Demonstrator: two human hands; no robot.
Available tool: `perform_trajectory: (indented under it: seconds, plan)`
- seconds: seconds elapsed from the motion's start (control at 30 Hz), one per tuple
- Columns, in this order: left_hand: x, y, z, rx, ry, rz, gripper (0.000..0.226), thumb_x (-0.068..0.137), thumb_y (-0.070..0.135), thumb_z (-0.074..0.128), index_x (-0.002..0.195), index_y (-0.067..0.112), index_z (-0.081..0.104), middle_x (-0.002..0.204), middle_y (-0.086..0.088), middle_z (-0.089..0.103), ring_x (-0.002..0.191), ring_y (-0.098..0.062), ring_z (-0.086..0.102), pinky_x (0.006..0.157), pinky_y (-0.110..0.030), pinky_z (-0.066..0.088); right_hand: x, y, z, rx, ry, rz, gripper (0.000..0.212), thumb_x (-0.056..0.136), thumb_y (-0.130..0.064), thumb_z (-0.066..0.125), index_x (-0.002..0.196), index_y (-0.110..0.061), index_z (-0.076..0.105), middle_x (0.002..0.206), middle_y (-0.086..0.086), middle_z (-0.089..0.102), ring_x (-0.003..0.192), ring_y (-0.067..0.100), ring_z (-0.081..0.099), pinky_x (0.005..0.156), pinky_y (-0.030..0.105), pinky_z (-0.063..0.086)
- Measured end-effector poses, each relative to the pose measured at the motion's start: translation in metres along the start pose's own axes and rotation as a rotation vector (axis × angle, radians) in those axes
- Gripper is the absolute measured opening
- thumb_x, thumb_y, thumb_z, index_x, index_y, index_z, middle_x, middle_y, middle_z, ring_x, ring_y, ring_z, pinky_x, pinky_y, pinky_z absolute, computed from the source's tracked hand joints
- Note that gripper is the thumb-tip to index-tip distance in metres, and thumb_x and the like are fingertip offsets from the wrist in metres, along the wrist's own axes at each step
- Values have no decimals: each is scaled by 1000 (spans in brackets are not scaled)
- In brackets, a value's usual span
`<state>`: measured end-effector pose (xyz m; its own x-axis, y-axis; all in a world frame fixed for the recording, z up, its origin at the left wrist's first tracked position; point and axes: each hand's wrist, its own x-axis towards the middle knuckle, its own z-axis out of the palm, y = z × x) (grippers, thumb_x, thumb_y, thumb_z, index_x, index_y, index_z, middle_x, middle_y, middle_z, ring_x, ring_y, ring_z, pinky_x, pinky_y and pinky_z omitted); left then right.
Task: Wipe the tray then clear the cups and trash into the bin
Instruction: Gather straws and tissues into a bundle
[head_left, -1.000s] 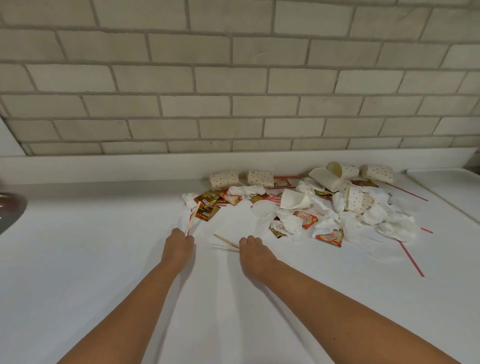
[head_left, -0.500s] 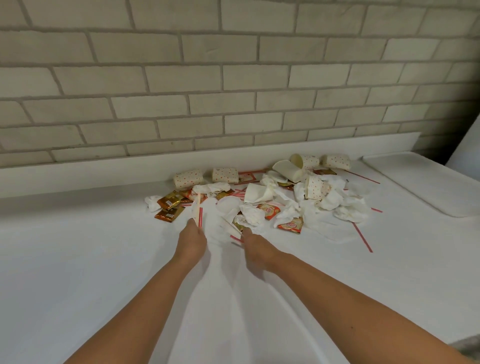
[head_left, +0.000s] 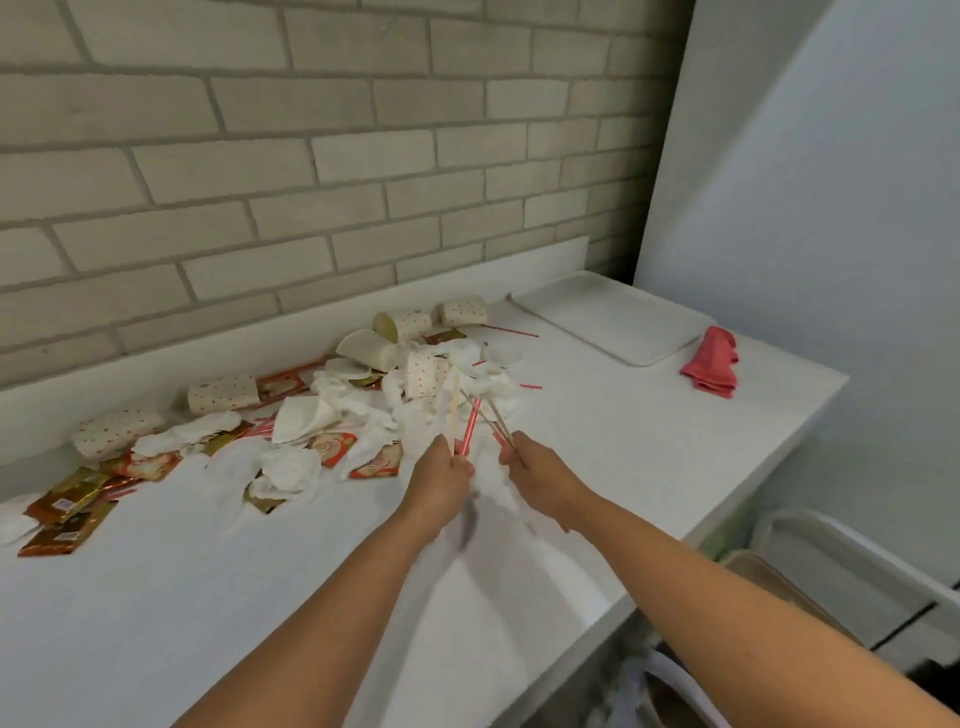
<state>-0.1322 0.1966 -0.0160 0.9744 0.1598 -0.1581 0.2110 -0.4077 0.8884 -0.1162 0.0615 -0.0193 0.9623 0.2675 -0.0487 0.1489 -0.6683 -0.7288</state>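
Note:
A pile of trash lies along the back of the white counter (head_left: 208, 597): dotted paper cups (head_left: 222, 393) on their sides, crumpled napkins (head_left: 291, 470) and red and gold sachets (head_left: 67, 503). My left hand (head_left: 441, 475) is closed on a red straw and a wooden stirrer (head_left: 464, 426) that stick up from the fist. Close beside it, my right hand (head_left: 540, 467) grips more stirrers and a straw (head_left: 496, 423). Both hands hover just in front of the pile. The white tray (head_left: 613, 317) sits bare at the far right corner.
A red cloth (head_left: 712, 362) lies crumpled by the tray near the counter's right edge. Below that edge stands a bin (head_left: 769, 582) with a liner. A brick wall runs behind the counter, and a white panel rises at the right.
My hands lifted off the counter with straws and stirrers gripped and moved right along the pile. The view swung right, bringing the tray, red cloth and bin into sight.

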Motion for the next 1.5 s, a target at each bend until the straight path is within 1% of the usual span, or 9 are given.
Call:
perform_trajectory:
  seconds: [0.3, 0.47, 0.6, 0.83, 0.97, 1.07, 1.17, 1.33, 1.5]
  plan:
    - [-28, 70, 168, 151, -467, 156, 22, 97, 12, 35, 116, 11, 46, 85, -2, 49, 67, -13, 45, 57, -23, 40, -61, 123, -110, 218, 354, 313, 23, 101, -19, 33, 84, -13, 46, 66, -4, 42, 56, 9, 36, 52, 21, 28]
    - [-47, 76, 243, 263, -688, 171, 35, 94, 10, 38, 129, 8, 43, 121, -15, 54, 107, -31, 56, 79, -33, 53, -101, 190, -148, 210, 478, 504, 36, 101, -15, 36, 66, -17, 42, 62, 1, 45, 52, 13, 39, 50, 25, 32]
    - [-51, 57, 287, 222, -829, -99, 13, 93, 0, 38, 96, 6, 49, 86, -11, 51, 59, -12, 45, 44, -18, 33, -129, 242, -160, 132, 357, 733, 28, 98, -9, 39, 71, -14, 48, 71, 6, 51, 59, 17, 46, 48, 23, 34]
    - [-49, 32, 333, 200, -821, -421, 30, 95, -4, 24, 73, 5, 42, 62, -5, 43, 33, -5, 33, 33, -13, 24, -149, 299, -152, -34, 7, 990, 27, 84, 2, 49, 61, -11, 44, 64, 9, 54, 52, 18, 53, 45, 21, 39]
    - [-47, 32, 352, 127, -795, -474, 14, 97, 3, 39, 104, -2, 49, 71, -6, 50, 52, -9, 44, 40, -17, 38, -140, 313, -146, 0, -96, 990, 26, 91, -11, 48, 65, -13, 47, 45, -1, 56, 44, 10, 52, 49, 19, 48]
    - [-47, 38, 357, 140, -785, -458, 44, 98, 21, 47, 136, 2, 36, 100, -9, 57, 69, -12, 53, 53, -24, 45, -131, 313, -147, -52, -176, 889, 20, 95, -21, 45, 82, -11, 56, 87, 6, 59, 70, 14, 52, 82, 30, 46]
    - [-46, 45, 358, 160, -771, -422, 46, 100, 20, 43, 140, 0, 31, 106, -10, 55, 64, -10, 57, 36, -13, 43, -124, 314, -153, -85, -215, 816, 34, 95, -19, 44, 124, -3, 55, 124, 16, 58, 111, 30, 57, 97, 36, 43]
    - [-40, 58, 352, 355, -638, -215, 44, 95, 24, 48, 134, 2, 43, 132, -16, 52, 117, -29, 53, 99, -35, 46, -107, 297, -168, -129, -356, 750, 28, 92, -10, 48, 115, 1, 59, 75, 8, 59, 61, 19, 57, 62, 26, 50]
    - [-35, 86, 330, 295, -413, 48, 33, 94, 14, 47, 127, 10, 53, 126, -10, 58, 114, -23, 55, 94, -25, 42, -67, 261, -173, -321, -545, 622, 23, 95, -9, 48, 111, 5, 58, 90, 19, 70, 31, 8, 49, 32, 12, 36]
